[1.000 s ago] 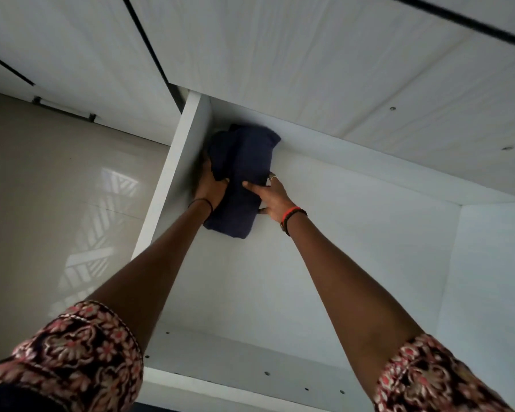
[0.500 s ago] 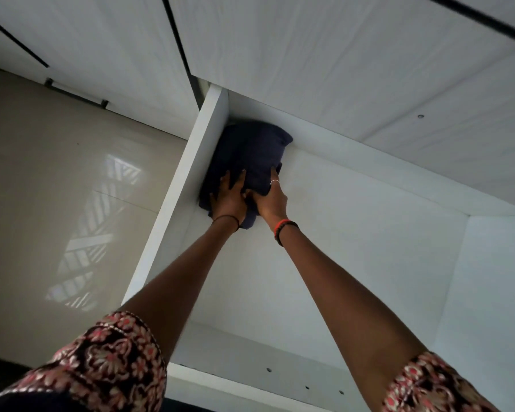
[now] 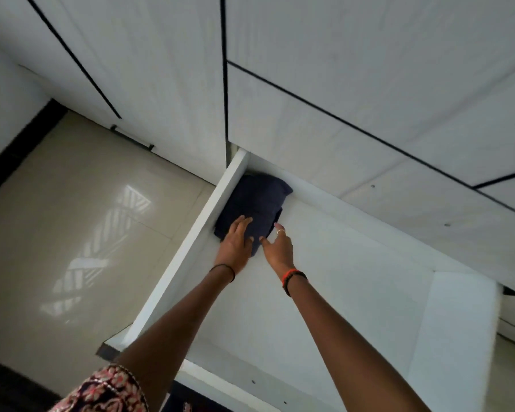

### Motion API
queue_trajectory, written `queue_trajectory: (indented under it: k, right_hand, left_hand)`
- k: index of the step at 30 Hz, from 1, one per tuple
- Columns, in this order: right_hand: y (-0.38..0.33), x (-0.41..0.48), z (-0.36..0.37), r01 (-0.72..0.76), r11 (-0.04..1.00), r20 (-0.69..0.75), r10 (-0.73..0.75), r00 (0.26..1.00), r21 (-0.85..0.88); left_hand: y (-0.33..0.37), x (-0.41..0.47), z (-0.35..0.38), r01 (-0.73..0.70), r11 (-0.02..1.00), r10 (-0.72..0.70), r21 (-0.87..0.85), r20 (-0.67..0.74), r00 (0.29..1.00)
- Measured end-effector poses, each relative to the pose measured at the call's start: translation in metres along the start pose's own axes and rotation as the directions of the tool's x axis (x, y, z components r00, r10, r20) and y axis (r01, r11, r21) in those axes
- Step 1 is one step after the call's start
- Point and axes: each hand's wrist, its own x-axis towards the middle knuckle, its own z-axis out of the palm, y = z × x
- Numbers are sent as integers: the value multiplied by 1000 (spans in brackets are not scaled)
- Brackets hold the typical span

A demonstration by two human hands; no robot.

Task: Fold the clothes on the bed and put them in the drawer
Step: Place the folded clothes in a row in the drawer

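Observation:
A folded dark navy garment [image 3: 256, 200] lies in the far left corner of the open white drawer [image 3: 369, 292], against its left wall. My left hand [image 3: 235, 245] rests flat on the garment's near end with straight fingers. My right hand [image 3: 277, 248], fingers relaxed and spread, sits just right of the garment's near edge, with its fingertips at the cloth. Neither hand grips the fabric.
The drawer's left wall [image 3: 191, 251] and right wall [image 3: 458, 322] bound a bare white bottom to the right of the garment. White cabinet fronts [image 3: 339, 84] rise behind the drawer. Glossy beige floor tiles [image 3: 72, 233] lie to the left.
The garment has been pushed back into the drawer's far left corner. Both hands have drawn back toward its near end and flattened. The camera view has pulled back and tilted.

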Motion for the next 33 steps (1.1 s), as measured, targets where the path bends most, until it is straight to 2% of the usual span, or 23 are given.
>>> queue_trajectory:
  k: [6, 10, 12, 17, 23, 33]
  right_hand:
    - [-36, -87, 12, 179, 983, 65, -176, 982, -47]
    - [-59, -158, 32, 323, 942, 186, -303, 935, -92]
    - [-59, -176, 42, 350, 930, 214, -321, 922, -115]
    - [-71, -254, 84, 439, 882, 382, -352, 854, -170]
    - [-72, -335, 140, 499, 844, 512, -345, 787, -196]
    - [-46, -453, 205, 572, 779, 626, -318, 712, -256]
  left_hand:
    - [17, -94, -58, -31, 981, -3, -190, -172, 985]
    - [-6, -164, -106, -1, 941, -124, -339, -347, 930]
    - [-17, -182, -115, 30, 925, -185, -380, -378, 907]
    - [-59, -265, -146, 120, 837, -413, -534, -472, 779]
    - [-114, -363, -162, 222, 741, -633, -634, -548, 547]
    - [-185, -511, -176, 174, 622, -757, -764, -529, 382]
